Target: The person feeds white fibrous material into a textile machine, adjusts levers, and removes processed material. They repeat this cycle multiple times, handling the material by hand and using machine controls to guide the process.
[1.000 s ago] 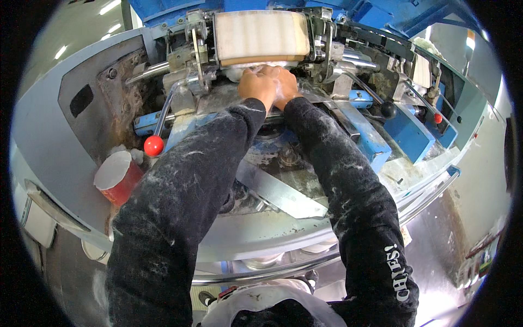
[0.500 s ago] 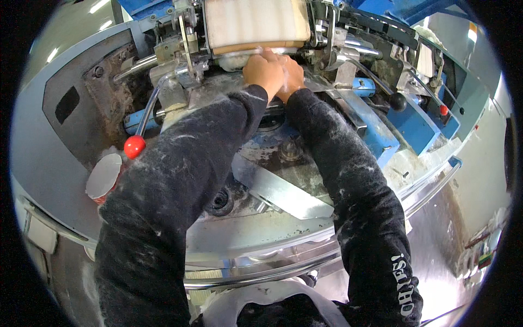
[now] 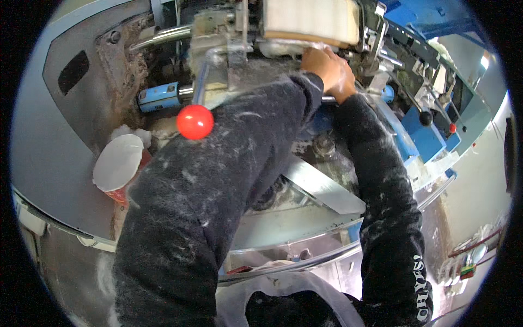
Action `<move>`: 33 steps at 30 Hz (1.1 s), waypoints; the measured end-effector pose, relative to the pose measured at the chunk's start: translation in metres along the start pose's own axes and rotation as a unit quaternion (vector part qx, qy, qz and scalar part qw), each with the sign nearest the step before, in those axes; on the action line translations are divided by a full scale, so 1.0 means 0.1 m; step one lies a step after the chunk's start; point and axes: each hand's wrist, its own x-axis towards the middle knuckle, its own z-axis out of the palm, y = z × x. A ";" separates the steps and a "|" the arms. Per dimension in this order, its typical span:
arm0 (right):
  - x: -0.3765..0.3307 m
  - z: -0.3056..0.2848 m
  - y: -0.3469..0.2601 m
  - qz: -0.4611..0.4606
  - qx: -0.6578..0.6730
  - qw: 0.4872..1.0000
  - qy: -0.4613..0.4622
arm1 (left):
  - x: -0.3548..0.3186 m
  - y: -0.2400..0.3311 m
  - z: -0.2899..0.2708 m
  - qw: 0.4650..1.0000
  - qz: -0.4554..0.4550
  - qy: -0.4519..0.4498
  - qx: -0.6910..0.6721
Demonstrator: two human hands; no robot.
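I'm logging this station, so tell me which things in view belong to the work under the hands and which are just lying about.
In the work:
left hand
right hand
cream block clamped in the machine, just above both hands

Lying about:
red-knobbed lever
red cup with white top
black-knobbed lever
blue cylinder

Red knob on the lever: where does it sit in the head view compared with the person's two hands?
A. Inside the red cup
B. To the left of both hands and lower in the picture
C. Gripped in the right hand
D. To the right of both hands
B: the red knob sits free, left of and below the left hand and right hand, which are together under the white block.
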 end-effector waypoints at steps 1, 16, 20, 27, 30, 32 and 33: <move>-0.01 -0.03 0.02 -0.162 -0.086 0.983 0.017 | 0.01 -0.01 0.05 0.998 -0.019 0.013 -0.055; 0.16 0.15 0.14 -0.392 -0.069 0.914 0.076 | -0.07 0.07 -0.24 0.933 -0.216 0.080 -0.278; 0.12 0.08 0.14 -0.337 -0.096 0.935 0.050 | -0.03 0.12 -0.27 0.928 -0.238 0.050 -0.282; 0.11 -0.05 0.20 -0.298 -0.055 0.953 0.022 | 0.05 0.10 -0.24 0.977 -0.130 -0.084 -0.150; 0.15 -0.14 0.33 -0.278 -0.129 0.950 0.057 | 0.10 0.11 -0.23 0.930 -0.134 -0.089 -0.330; 0.20 -0.16 0.39 -0.341 -0.109 0.931 0.069 | 0.09 0.16 -0.19 0.938 -0.111 -0.028 -0.327; 0.22 -0.16 0.42 -0.303 -0.085 0.948 0.041 | 0.08 0.19 -0.17 0.936 -0.142 0.000 -0.321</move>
